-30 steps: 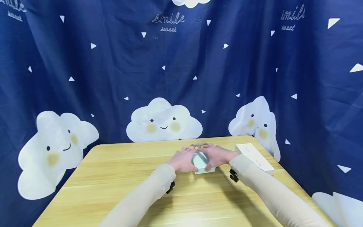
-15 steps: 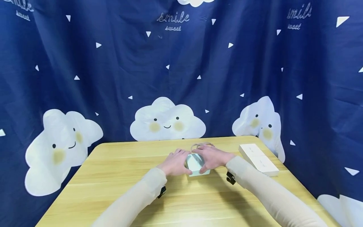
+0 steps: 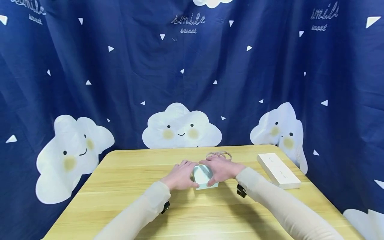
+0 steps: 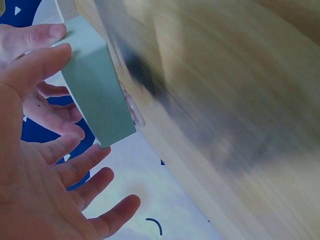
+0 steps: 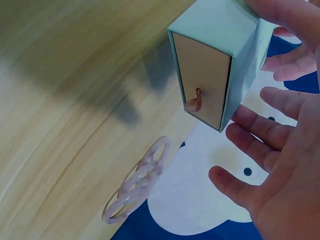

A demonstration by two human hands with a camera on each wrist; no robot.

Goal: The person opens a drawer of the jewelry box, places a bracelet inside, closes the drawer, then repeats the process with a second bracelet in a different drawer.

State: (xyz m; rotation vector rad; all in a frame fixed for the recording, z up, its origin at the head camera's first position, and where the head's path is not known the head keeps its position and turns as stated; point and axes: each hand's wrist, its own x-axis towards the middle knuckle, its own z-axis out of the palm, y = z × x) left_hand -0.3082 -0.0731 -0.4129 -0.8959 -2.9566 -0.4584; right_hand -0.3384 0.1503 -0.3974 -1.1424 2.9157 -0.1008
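Note:
A small mint-green box [image 3: 202, 174] is held between both hands above or on the wooden table; I cannot tell whether it touches the wood. My left hand [image 3: 181, 176] grips its left side, thumb at the near edge, fingertips at the far edge. On the right side my right hand [image 3: 221, 169] grips it the same way. In the right wrist view the box shows a beige drawer front [image 5: 205, 65] with a short ribbon pull tab [image 5: 194, 102]. The left wrist view shows a plain green side [image 4: 100, 95]. Just beyond the hands lie several pale pinkish rings, like bangles [image 5: 135, 185].
Two white boxes [image 3: 279, 170] stand end to end along the right side of the table [image 3: 135, 186]. Behind the table hangs a dark blue curtain [image 3: 192, 83] with cloud and triangle prints. A black band with a small device [image 3: 241, 191] sits on the right wrist.
Both hands have brought the green box leftward and a little nearer, away from the white boxes and the bangles. The head view has shifted slightly left. The grip looks the same.

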